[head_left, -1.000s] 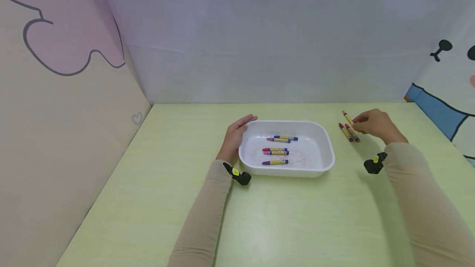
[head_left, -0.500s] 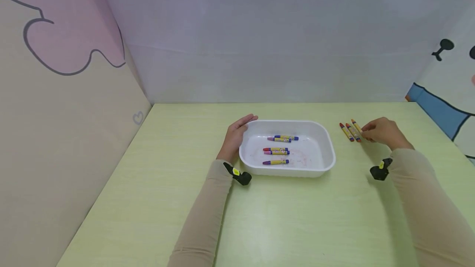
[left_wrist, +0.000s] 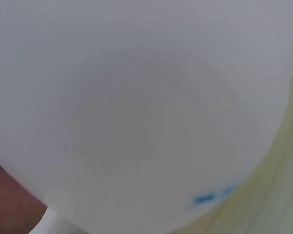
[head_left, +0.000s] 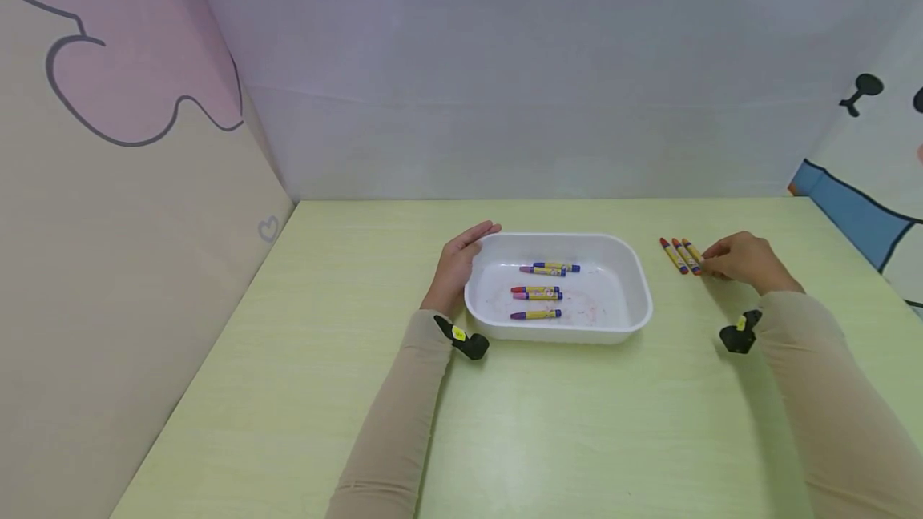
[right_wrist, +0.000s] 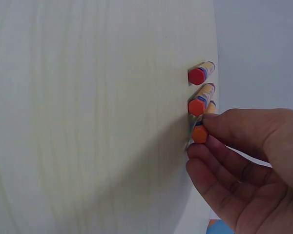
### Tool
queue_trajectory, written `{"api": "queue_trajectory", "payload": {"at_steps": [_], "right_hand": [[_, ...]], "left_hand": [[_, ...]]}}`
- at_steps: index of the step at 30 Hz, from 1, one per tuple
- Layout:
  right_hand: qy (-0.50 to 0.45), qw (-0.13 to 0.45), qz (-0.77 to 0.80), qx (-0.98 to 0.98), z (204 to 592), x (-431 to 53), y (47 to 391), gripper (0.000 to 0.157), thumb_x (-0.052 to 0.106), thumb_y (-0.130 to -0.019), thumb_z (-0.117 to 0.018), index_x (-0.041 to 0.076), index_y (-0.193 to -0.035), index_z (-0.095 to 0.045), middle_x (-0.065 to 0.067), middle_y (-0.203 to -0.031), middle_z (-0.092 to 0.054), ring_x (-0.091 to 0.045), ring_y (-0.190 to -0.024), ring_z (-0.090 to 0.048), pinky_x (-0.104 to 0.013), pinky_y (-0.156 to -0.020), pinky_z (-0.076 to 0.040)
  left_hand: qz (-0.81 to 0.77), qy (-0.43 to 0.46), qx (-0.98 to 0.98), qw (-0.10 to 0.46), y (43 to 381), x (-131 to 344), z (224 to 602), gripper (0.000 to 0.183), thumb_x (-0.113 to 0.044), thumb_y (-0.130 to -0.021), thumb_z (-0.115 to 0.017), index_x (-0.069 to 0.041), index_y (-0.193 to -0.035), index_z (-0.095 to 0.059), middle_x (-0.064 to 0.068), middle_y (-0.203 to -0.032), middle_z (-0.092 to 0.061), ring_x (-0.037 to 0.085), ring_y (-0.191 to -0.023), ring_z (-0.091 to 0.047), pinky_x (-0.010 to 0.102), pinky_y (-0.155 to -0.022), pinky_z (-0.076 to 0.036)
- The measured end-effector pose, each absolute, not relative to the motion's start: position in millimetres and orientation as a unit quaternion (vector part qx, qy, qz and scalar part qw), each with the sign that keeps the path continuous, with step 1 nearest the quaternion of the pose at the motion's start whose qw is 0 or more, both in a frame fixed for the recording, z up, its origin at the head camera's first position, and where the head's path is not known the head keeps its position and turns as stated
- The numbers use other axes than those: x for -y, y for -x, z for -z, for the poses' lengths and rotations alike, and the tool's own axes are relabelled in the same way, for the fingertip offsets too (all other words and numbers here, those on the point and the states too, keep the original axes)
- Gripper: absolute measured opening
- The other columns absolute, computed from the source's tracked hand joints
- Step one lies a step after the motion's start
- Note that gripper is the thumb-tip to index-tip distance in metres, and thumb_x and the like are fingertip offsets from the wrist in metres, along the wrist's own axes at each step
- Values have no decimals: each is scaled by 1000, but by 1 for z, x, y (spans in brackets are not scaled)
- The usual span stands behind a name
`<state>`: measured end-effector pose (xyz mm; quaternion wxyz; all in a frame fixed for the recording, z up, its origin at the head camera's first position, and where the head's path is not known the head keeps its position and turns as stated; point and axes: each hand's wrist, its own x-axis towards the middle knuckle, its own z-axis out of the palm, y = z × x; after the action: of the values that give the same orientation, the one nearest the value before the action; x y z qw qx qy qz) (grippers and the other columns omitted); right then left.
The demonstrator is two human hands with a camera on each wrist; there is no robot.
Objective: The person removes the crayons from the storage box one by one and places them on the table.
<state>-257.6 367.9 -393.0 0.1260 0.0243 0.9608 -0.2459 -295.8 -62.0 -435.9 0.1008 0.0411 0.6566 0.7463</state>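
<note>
My left hand [head_left: 453,272] lies along the left end of a white plastic tray [head_left: 562,335], fingers stretched out past its back corner. In the left wrist view the tray's white wall [left_wrist: 146,117] fills most of the picture. Inside the tray are several crayons, among them a purple one [head_left: 536,315] and a red one [head_left: 535,290]. My right hand [head_left: 743,259] pinches an orange crayon [right_wrist: 200,133] between thumb and fingers, low over the table. Beside it lie a red-orange crayon [right_wrist: 200,101] and a red crayon [right_wrist: 201,74], nearly parallel in a row.
The pale green table [head_left: 548,431] meets a white cloth backdrop [head_left: 534,86] just behind the tray and crayons. Decorated panels stand at both sides, the left one [head_left: 144,247] with a pink figure. A black wrist camera [head_left: 739,333] hangs under the right wrist.
My right hand has moved right and toward me, bringing the orange crayon down from above the others to beside them in the row. The left hand and tray have stayed put.
</note>
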Motion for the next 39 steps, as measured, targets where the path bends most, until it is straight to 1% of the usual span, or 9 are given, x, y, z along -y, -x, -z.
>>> {"api": "queue_trajectory", "payload": {"at_steps": [7,10,14,16,18,25,32,36,39], "right_hand": [[-29,127,245,-961,392,-366,257,43,19,-92,-56,-17,-115,-56,-9,-77,-68,-19,-71,-61,-35,-65,-50],[-25,121,238,-963,391,-364,256,44,20,-93,-55,-17,-116,-55,-15,-80,-69,-26,-75,-63,-41,-69,-51],[-19,105,222,-969,388,-363,255,46,20,-93,-54,-18,-119,-53,-32,-101,-64,-42,-88,-61,-49,-73,-50],[-16,96,217,-971,385,-361,255,45,20,-94,-53,-17,-120,-53,-37,-111,-58,-48,-95,-58,-52,-75,-50],[-12,85,216,-973,381,-359,256,44,20,-95,-53,-15,-121,-54,-39,-117,-55,-51,-99,-55,-54,-77,-49],[7,68,241,-968,363,-340,260,42,21,-97,-51,-11,-124,-54,-37,-121,-54,-50,-104,-53,-57,-85,-46],[34,53,260,-964,346,-314,264,46,30,-97,-53,-6,-126,-55,-33,-124,-55,-47,-109,-52,-58,-90,-45],[54,41,266,-962,336,-295,267,44,31,-96,-56,-4,-123,-59,-30,-121,-59,-43,-106,-57,-54,-86,-48],[68,30,267,-961,331,-281,270,40,30,-95,-58,-1,-119,-63,-26,-116,-64,-37,-97,-61,-48,-79,-51]], "left_hand": [[-750,-42,-652,106,294,62,433,39,-13,-103,-37,-15,-139,-52,-3,-136,-58,13,-133,-47,31,-108,-43],[-751,-44,-649,108,294,63,433,39,-13,-103,-37,-14,-140,-50,-2,-137,-58,14,-132,-47,31,-108,-42],[-756,-45,-644,108,295,62,435,40,-12,-103,-37,-13,-141,-50,-4,-136,-58,14,-131,-48,32,-107,-44],[-756,-44,-645,106,295,62,436,40,-12,-103,-37,-13,-140,-50,-5,-135,-59,13,-131,-49,32,-106,-44],[-756,-44,-645,104,295,62,435,39,-12,-102,-38,-13,-139,-51,-5,-133,-60,13,-130,-50,32,-106,-45],[-755,-34,-646,106,295,62,435,39,-12,-102,-38,-15,-139,-52,-7,-132,-61,12,-129,-51,31,-105,-45],[-753,-33,-648,111,295,61,435,40,-12,-103,-37,-14,-140,-50,-6,-133,-60,12,-131,-49,32,-106,-44],[-753,-34,-647,110,296,61,435,40,-12,-103,-37,-14,-140,-50,-6,-133,-60,13,-130,-49,32,-106,-45],[-756,-35,-645,109,297,61,435,40,-12,-103,-37,-13,-140,-50,-6,-133,-60,13,-130,-50,32,-106,-45]]}}
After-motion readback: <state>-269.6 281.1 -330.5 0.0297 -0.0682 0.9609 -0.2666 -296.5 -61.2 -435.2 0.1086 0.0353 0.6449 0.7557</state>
